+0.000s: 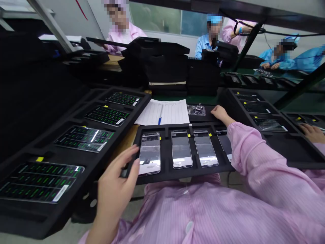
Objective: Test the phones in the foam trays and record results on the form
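- Biggest thing in view: my wooden bench [125,142], mostly covered w/ black foam trays. Landmark for everything below = front tray [177,175], right in front of my chest.
- Far beyond front tray: 3 co-workers [212,37] in pink or blue smocks + caps, at a green-topped bench [286,76].
- Left of front tray: long foam tray [48,217] w/ 4 film-wrapped panels [83,139] showing green marks, each w/ a white label.
- Right of front tray: another foam tray [291,149] w/ more panels [269,124].
- Just behind front tray: white ruled sheet [162,113]; stacks of black trays [165,66] further back.
- In front tray: 4 phones [180,149] face up in their slots, 4th partly behind my sleeve.
- L hand [118,173]: fingers half curled at left end of front tray, just beside 1st phone (can't tell if they've actually got hold of anything).
- R hand [222,114]: open, fingers flat on black foam just behind front tray, holding nothing, near small clear bag of metal bits [196,109].
- Co-worker's hand [312,133] sits on right tray, apart from mine.
- Blue pen [159,115] lies on sheet.
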{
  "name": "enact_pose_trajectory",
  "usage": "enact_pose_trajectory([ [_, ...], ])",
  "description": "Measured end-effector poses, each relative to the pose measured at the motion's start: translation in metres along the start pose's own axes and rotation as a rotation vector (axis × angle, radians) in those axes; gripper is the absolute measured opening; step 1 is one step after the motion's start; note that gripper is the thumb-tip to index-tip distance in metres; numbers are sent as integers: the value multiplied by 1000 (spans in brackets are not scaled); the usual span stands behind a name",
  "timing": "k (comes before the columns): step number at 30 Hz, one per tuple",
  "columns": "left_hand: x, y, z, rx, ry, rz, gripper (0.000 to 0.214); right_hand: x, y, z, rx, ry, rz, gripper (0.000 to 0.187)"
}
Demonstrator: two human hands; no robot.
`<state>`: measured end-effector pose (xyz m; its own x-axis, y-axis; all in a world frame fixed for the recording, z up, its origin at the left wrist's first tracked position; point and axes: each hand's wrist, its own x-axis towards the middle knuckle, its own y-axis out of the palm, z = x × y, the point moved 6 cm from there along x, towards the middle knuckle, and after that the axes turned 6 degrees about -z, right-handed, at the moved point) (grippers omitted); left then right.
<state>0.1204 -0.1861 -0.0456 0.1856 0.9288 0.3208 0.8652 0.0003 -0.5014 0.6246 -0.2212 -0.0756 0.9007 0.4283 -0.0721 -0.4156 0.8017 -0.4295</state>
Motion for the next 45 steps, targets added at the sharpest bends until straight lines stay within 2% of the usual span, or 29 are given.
enact_pose_trajectory([
  [4, 33, 41, -6, 265, 79, 247, 51, -28, 8, 11, 192, 105, 183, 22],
  [7, 58, 64, -3, 541, 205, 350, 52, -77, 15, 21, 350, 148, 366, 20],
  [10, 80, 84, 5, 659, 260, 389, 47, -144, 26, 18, 426, 225, 593, 15],
  [12, 90, 94, 8, 698, 269, 373, 43, -191, 39, 9, 450, 320, 812, 21],
  [14, 94, 101, 9, 727, 285, 357, 41, -224, 48, 1, 441, 359, 935, 27],
  [16, 94, 104, 8, 729, 304, 344, 41, -239, 54, -3, 446, 373, 947, 29],
  [20, 93, 104, 5, 673, 324, 313, 41, -241, 58, -1, 502, 476, 922, 15],
  [23, 96, 98, 0, 583, 314, 280, 37, -239, 59, 4, 496, 484, 975, 20],
  [27, 100, 82, -6, 426, 273, 191, 39, -241, 60, 7, 573, 439, 1016, 15],
  [30, 99, 68, 0, 100, 128, 157, 40, -239, 60, 6, 644, 430, 982, 11],
  [33, 91, 62, 14, -346, -99, 273, 44, -231, 55, 4, 631, 368, 871, 13],
  [36, 76, 60, 19, -437, -207, 491, 55, -228, 45, 8, 590, 255, 800, 15],
  [38, 66, 57, 18, -466, -279, 530, 54, -233, 40, 13, 596, 198, 801, 14],
  [40, 59, 54, 12, -589, -385, 401, 51, -246, 37, 18, 616, 151, 821, 13],
  [42, 51, 58, 1, -761, -467, 198, 46, -263, 38, 22, 635, 126, 875, 14],
  [44, 41, 70, -13, -921, -513, 60, 36, -282, 43, 24, 650, 134, 951, 18],
  [45, 37, 78, -20, -981, -537, 34, 31, -290, 46, 24, 666, 139, 970, 20],
])
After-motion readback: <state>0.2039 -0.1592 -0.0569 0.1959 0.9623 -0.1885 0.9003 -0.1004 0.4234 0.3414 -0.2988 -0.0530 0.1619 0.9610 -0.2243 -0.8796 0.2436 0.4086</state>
